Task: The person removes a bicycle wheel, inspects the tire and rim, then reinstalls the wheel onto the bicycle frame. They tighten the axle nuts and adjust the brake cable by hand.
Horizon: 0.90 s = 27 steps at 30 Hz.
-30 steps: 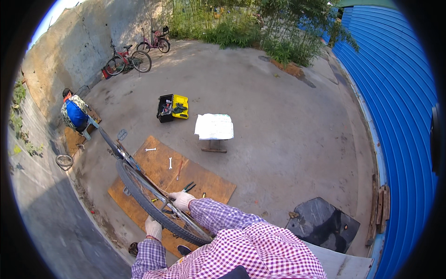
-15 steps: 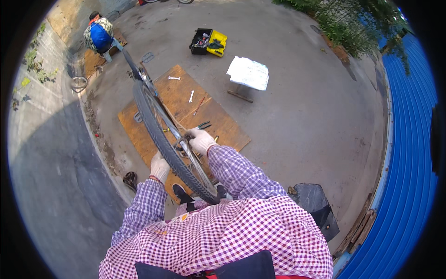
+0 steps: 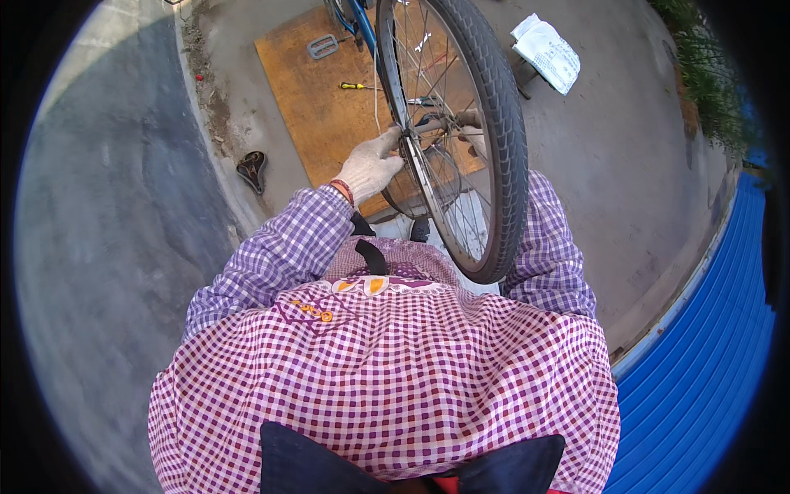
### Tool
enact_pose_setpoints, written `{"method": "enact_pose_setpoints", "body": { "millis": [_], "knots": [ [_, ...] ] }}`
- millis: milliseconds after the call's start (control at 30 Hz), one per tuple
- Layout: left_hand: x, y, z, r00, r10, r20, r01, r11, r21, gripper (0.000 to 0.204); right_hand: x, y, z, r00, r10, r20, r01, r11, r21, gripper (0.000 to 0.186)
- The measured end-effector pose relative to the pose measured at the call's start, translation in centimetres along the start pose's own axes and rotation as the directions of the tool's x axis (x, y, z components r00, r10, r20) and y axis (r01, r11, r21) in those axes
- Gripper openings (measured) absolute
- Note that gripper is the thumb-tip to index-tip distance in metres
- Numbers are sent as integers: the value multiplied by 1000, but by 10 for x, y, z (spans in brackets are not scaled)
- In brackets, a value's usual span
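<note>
A bicycle wheel with a black treaded tyre [image 3: 504, 123] and thin spokes stands upright in front of me, close to my chest. My left hand [image 3: 370, 169], in a pale work glove, is closed at the wheel's left side, level with the hub [image 3: 444, 123]. My right hand [image 3: 472, 138], also gloved, is at the hub from the other side. Spokes and tyre hide most of it, and its fingers show only in part. Beyond the wheel runs the blue bicycle frame [image 3: 364, 29], with a pedal [image 3: 322, 47] to its left.
A wooden board [image 3: 300, 103] lies under the bicycle. On it are a yellow-handled screwdriver [image 3: 355, 86] and a wrench [image 3: 423, 41] seen through the spokes. A bicycle saddle [image 3: 252, 171] rests on the ground at left. White papers [image 3: 547, 53] cover a stool; a blue corrugated wall [image 3: 699, 329] is at right.
My view has tilted down and closer, so the wheel looks larger and farther right. The toolbox and the other person have left the view. Both hands remain at the wheel.
</note>
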<state>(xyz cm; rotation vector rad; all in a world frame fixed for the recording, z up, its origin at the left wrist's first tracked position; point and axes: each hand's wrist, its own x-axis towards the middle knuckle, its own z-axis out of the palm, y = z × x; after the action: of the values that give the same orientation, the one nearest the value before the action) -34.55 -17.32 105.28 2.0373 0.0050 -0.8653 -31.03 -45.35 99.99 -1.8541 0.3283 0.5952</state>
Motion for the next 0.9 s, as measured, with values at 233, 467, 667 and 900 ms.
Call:
{"method": "enact_pose_setpoints", "body": {
  "millis": [233, 467, 667, 900],
  "knots": [
    [-3, -18, -17, 992, 126, -22, -116, 957, 267, 71, 26, 29, 24, 999, 20, -29, -23, 994, -111, 35],
    [22, 18, 16, 994, 107, 12, -107, 969, 222, 71, 14, -5, -73, 991, 106, 81, -108, 994, 28, 31],
    [68, 93, 104, 994, 106, 26, -108, 992, 67, 64, -7, -1, -203, 981, 136, 137, -149, 985, 90, 29],
    [53, 79, 87, 964, 264, -32, -240, 915, 324, 47, -8, 7, -157, 961, 272, -43, -250, 930, 270, 35]
  ]
}}
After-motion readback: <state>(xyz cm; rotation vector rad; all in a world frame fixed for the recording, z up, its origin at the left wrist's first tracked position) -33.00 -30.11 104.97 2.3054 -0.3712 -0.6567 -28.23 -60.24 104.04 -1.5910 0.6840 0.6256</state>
